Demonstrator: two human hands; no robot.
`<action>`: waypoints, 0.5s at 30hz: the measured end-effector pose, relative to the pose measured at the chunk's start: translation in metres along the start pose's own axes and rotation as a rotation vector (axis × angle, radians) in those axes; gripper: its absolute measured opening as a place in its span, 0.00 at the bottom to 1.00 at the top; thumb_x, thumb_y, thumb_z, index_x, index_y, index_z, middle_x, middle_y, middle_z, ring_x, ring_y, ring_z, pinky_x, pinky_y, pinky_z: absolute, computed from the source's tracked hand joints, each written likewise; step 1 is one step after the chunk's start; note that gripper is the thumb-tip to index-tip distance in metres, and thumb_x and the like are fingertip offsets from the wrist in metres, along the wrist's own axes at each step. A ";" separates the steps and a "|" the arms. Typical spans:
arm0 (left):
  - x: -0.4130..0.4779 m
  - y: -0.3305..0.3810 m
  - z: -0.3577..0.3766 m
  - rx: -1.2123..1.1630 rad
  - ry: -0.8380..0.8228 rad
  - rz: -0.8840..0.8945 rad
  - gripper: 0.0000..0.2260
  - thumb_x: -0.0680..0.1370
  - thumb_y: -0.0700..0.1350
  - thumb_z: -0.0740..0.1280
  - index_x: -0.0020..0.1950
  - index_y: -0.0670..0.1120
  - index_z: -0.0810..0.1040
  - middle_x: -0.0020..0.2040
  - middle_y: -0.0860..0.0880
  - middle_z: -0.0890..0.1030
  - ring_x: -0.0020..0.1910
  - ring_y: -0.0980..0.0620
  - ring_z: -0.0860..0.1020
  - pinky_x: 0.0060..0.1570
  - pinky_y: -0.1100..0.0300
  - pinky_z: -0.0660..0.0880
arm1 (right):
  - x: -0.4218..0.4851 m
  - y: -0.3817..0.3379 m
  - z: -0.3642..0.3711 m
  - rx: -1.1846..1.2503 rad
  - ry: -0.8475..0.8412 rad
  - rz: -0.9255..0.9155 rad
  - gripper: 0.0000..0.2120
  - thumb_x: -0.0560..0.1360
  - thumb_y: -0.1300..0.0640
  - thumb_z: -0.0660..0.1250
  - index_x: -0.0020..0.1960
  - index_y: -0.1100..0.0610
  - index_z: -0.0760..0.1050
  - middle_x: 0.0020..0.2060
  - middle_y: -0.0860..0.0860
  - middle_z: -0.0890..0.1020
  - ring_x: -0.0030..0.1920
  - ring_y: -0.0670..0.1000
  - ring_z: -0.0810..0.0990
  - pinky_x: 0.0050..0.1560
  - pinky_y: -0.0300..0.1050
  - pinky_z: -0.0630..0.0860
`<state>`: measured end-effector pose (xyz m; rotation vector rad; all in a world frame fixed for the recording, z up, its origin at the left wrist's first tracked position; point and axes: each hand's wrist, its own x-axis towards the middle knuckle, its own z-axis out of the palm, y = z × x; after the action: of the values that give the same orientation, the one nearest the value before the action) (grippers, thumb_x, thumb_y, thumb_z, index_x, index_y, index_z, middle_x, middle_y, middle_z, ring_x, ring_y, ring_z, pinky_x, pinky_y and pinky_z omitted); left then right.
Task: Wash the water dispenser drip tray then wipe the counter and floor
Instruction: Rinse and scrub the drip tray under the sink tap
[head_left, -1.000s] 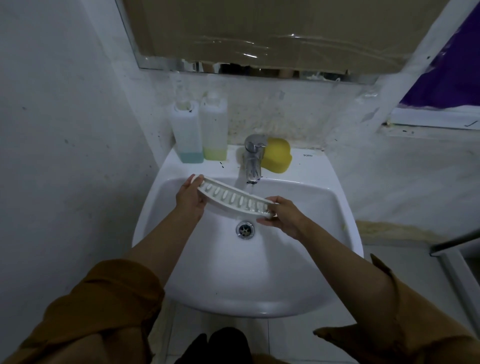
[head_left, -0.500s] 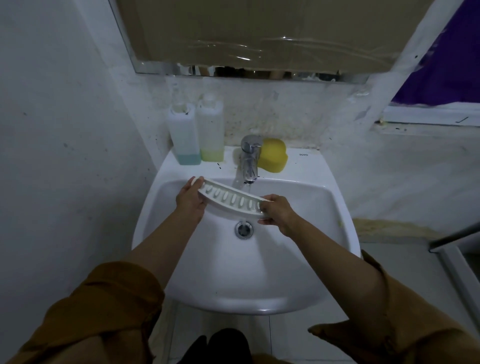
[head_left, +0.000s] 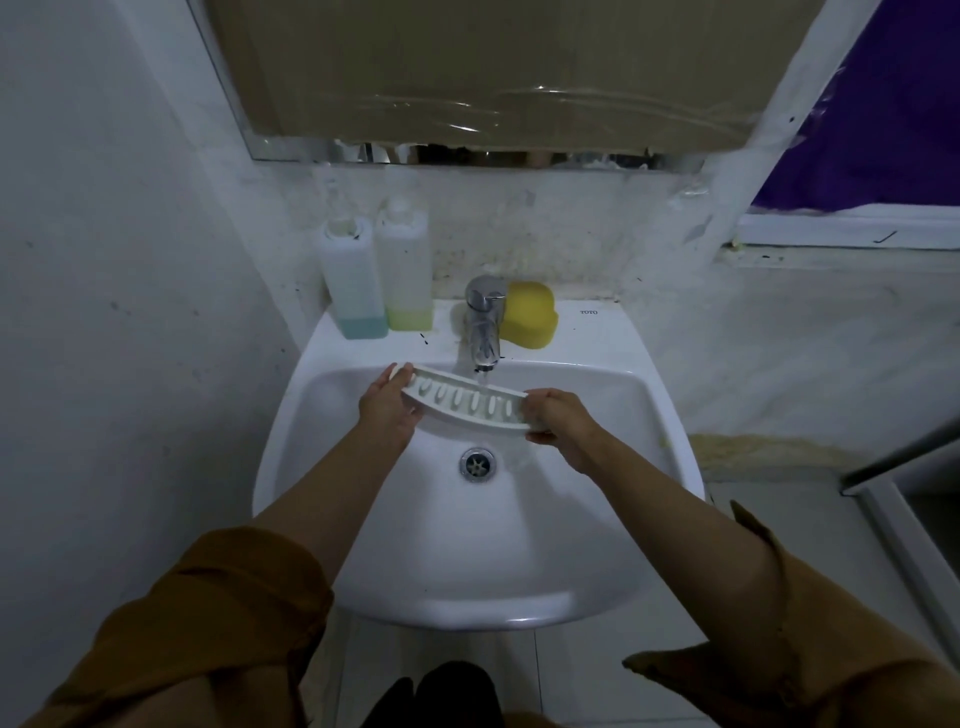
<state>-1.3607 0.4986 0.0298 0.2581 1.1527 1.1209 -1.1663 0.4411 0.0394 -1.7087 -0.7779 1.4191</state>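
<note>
Bottles stand at the back of the sink, a blue bottle and a green bottle, left of the tap. A yellow sponge sits just right of it. The bowl is wide and open round the drain. The white tray is under the tap, over the bowl. The left hand grips its left end and the right hand grips its right end, same as a second ago.

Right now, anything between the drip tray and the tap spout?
Nothing visible. The left hand and right hand grip the drip tray by its ends, directly under the tap spout, over the sink. The yellow sponge and two bottles sit behind on the ledge.
</note>
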 end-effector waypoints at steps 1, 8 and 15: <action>0.001 0.001 -0.002 0.011 0.006 -0.001 0.19 0.79 0.36 0.62 0.70 0.41 0.68 0.43 0.47 0.77 0.40 0.50 0.76 0.54 0.51 0.72 | 0.000 0.000 0.003 -0.017 0.011 -0.011 0.05 0.71 0.65 0.66 0.40 0.55 0.75 0.40 0.53 0.77 0.39 0.49 0.75 0.35 0.39 0.75; -0.004 -0.003 -0.015 0.180 0.000 -0.020 0.19 0.78 0.32 0.60 0.69 0.36 0.67 0.52 0.39 0.75 0.53 0.42 0.74 0.57 0.46 0.71 | 0.000 0.009 0.012 -0.258 0.169 -0.113 0.07 0.68 0.63 0.68 0.40 0.56 0.71 0.47 0.58 0.77 0.40 0.53 0.76 0.37 0.45 0.75; -0.010 -0.011 -0.016 0.286 0.011 0.018 0.22 0.76 0.29 0.62 0.70 0.36 0.64 0.59 0.34 0.72 0.54 0.40 0.73 0.59 0.44 0.70 | 0.000 0.008 0.007 -0.403 0.127 -0.172 0.11 0.67 0.64 0.69 0.45 0.56 0.70 0.55 0.65 0.76 0.46 0.57 0.74 0.46 0.49 0.73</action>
<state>-1.3675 0.4797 0.0207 0.4846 1.3225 0.9722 -1.1733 0.4380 0.0326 -1.9542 -1.1684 1.0754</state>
